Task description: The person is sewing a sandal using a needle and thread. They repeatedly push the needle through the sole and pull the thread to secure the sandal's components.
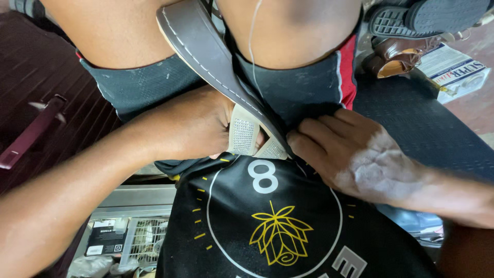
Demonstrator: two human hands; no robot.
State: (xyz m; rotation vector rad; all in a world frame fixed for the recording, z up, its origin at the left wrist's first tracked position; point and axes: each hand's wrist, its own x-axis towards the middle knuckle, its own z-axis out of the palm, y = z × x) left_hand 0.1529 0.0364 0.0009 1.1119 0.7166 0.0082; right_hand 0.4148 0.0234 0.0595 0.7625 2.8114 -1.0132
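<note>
The left hand [190, 126] is curled tightly around the sandal's [216, 62] beige strap [243, 136], wrist bent inward. The right hand [355, 154] is laid flat, fingers pressed against the sole edge, nothing gripped.

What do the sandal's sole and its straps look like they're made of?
The sole of the sandal looks like brown leather or a leather-look synthetic: smooth, matte, with pale stitching along its edge. The straps look like beige fabric or mesh set with rows of tiny studs or beads, giving a grainy sparkle. The left hand grips them; the right hand presses beside.
</note>
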